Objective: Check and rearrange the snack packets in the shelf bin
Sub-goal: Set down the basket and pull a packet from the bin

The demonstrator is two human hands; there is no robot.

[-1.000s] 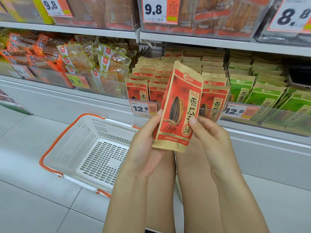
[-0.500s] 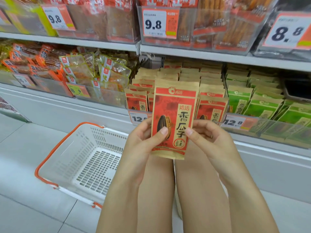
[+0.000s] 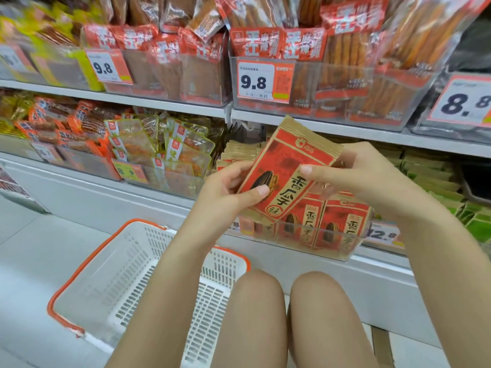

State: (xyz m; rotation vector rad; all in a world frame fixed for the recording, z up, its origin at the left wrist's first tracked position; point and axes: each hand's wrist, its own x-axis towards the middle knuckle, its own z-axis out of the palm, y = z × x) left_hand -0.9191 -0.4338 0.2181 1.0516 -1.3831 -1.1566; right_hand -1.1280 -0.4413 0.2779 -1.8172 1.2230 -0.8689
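I hold the snack packet [image 3: 281, 179] in both hands, just above the clear shelf bin [image 3: 313, 240]. My left hand [image 3: 225, 192] grips its lower left edge, thumb across the front; my right hand [image 3: 364, 176] pinches its upper right side. Its long axis tilts, top toward the upper right, while the packets in the bin [image 3: 342, 224] stand upright just below and beyond. The right hand sits nearer the bin. The packet is red and tan, flat, printed with a dark seed.
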